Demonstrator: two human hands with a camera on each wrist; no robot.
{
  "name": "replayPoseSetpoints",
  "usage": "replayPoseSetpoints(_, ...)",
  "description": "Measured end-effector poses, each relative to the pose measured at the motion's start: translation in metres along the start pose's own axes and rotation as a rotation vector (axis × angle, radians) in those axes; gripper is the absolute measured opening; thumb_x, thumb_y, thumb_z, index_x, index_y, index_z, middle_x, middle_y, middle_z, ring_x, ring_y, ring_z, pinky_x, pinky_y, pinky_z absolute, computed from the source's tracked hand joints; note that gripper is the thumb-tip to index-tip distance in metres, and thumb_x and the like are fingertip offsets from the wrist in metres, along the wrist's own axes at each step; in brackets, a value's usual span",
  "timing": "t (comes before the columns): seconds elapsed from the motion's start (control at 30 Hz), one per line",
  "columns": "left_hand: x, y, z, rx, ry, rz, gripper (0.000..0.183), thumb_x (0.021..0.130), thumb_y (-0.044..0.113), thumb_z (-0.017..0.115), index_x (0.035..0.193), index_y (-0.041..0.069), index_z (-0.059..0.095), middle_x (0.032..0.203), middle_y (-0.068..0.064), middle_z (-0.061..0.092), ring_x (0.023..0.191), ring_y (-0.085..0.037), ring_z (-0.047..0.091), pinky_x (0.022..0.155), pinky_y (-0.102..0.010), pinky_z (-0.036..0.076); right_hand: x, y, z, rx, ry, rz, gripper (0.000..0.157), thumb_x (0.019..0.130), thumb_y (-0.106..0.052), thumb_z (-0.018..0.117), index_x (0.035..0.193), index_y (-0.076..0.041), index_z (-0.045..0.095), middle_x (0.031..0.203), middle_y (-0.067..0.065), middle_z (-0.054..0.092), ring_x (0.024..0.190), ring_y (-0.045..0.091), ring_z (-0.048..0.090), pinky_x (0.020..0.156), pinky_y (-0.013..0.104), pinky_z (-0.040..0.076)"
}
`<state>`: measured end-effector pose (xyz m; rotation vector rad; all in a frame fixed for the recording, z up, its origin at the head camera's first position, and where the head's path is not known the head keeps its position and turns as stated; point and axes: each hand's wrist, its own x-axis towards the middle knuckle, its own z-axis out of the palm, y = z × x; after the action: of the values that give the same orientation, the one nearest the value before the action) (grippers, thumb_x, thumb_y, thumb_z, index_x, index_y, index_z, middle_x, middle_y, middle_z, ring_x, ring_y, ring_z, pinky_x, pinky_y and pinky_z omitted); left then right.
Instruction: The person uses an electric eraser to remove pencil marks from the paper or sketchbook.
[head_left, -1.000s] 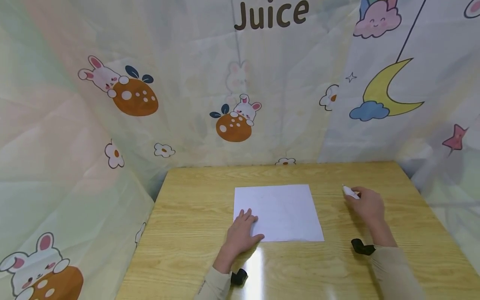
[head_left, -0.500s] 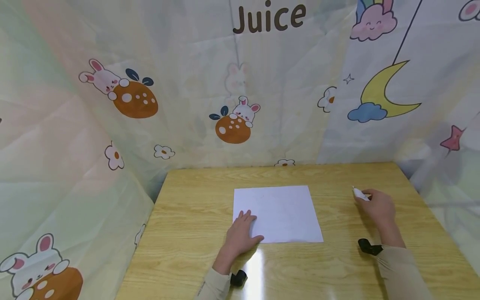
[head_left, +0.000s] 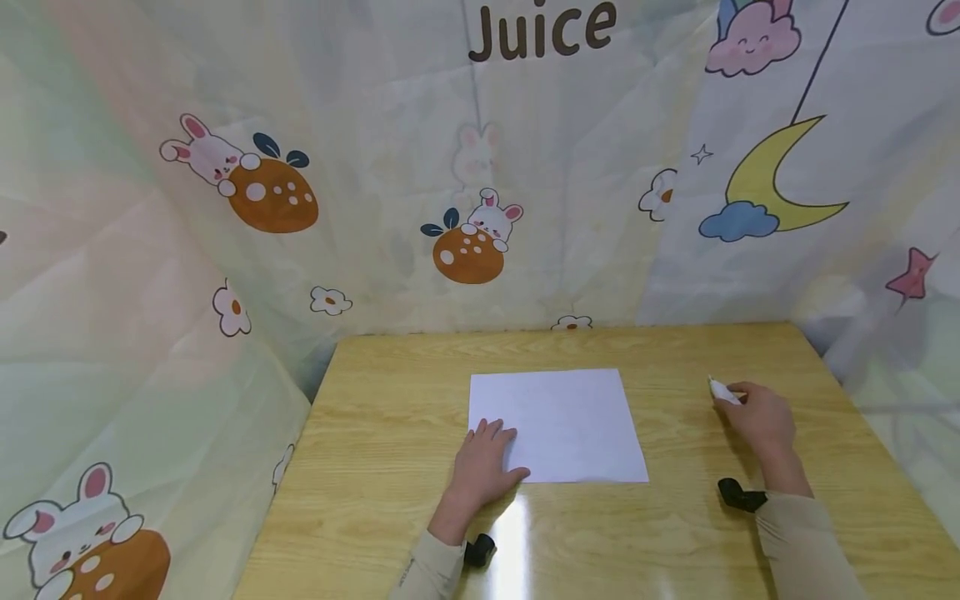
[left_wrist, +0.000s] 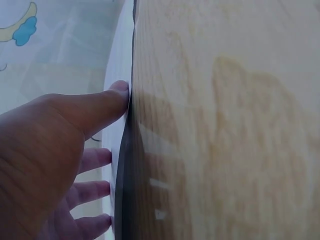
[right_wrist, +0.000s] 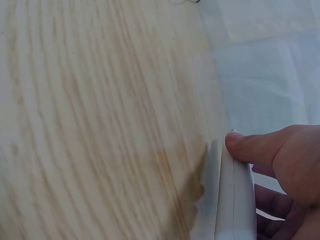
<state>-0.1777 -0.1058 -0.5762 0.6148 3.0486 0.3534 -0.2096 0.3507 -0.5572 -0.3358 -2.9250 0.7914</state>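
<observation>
A plain white sheet of paper (head_left: 573, 425) lies flat on the wooden table. My left hand (head_left: 483, 467) rests on its near left corner with fingers spread, the thumb along the near edge. In the left wrist view the fingertips (left_wrist: 102, 189) touch the sheet, whose edge lifts slightly. To the right of the paper, my right hand (head_left: 761, 417) pinches a white plastic case with a pointed tip (head_left: 723, 392), shaped like a correction tape. A seam runs along this case (right_wrist: 234, 200) in the right wrist view, with the thumb on its upper end.
The light wood table (head_left: 375, 433) ends at a printed cloth backdrop (head_left: 375, 167), which also hangs at both sides. Black camera mounts (head_left: 741, 495) sit at both wrists by the beige sleeves (head_left: 802, 542). A bright reflection lies on the tabletop before the paper.
My right hand has shifted right, farther from the paper, with the white case in its grip; the last half second shows little motion. My left hand and the sheet have stayed in place.
</observation>
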Motion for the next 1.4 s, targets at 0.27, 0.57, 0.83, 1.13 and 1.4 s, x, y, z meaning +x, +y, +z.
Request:
replayPoseSetpoints(0.27, -0.003, 0.001, 0.002, 0.069, 0.059, 0.023, 0.062, 0.080, 0.060, 0.069, 0.125, 0.018, 0.063, 0.130, -0.014, 0.054, 0.124, -0.038, 0.046, 0.099, -0.048, 0.040, -0.006, -0.003, 0.001, 0.024, -0.041, 0.031, 0.048, 0.090, -0.028, 0.067, 0.120, 0.008, 0.059, 0.106, 0.033, 0.060, 0.078, 0.040, 0.061, 0.050, 0.037, 0.044)
replayPoseSetpoints(0.57, -0.005, 0.002, 0.000, 0.094, 0.096, 0.025, 0.059, 0.079, 0.062, 0.068, 0.120, 0.020, 0.066, 0.121, -0.011, 0.056, 0.113, -0.032, 0.050, 0.086, -0.045, 0.046, -0.009, -0.001, 0.000, 0.032, -0.027, 0.034, 0.047, 0.091, -0.028, 0.067, 0.119, 0.008, 0.060, 0.105, 0.033, 0.060, 0.078, 0.040, 0.061, 0.051, 0.038, 0.044)
replayPoseSetpoints(0.83, -0.005, 0.002, 0.001, 0.088, 0.065, 0.017, 0.060, 0.079, 0.062, 0.068, 0.122, 0.021, 0.065, 0.123, -0.011, 0.056, 0.115, -0.032, 0.049, 0.086, -0.046, 0.046, -0.011, 0.004, 0.005, 0.027, 0.004, 0.033, 0.048, 0.091, -0.032, 0.066, 0.117, 0.008, 0.060, 0.104, 0.031, 0.062, 0.076, 0.038, 0.061, 0.050, 0.036, 0.043)
replayPoseSetpoints(1.13, -0.007, -0.001, -0.001, 0.060, 0.065, -0.012, 0.058, 0.084, 0.059, 0.066, 0.127, 0.021, 0.063, 0.131, -0.013, 0.054, 0.122, -0.037, 0.047, 0.092, -0.051, 0.043, -0.012, 0.006, 0.008, 0.027, 0.003, 0.063, 0.057, 0.091, -0.040, 0.064, 0.122, 0.008, 0.057, 0.105, 0.030, 0.062, 0.079, 0.040, 0.060, 0.053, 0.040, 0.044)
replayPoseSetpoints(1.4, -0.015, -0.011, -0.007, 0.036, 0.090, -0.021, 0.055, 0.083, 0.054, 0.068, 0.125, 0.019, 0.063, 0.131, -0.014, 0.054, 0.122, -0.036, 0.047, 0.092, -0.051, 0.043, -0.015, 0.000, 0.000, -0.020, 0.000, 0.029, 0.065, 0.092, -0.043, 0.059, 0.129, 0.010, 0.050, 0.114, 0.038, 0.052, 0.089, 0.051, 0.054, 0.058, 0.052, 0.045)
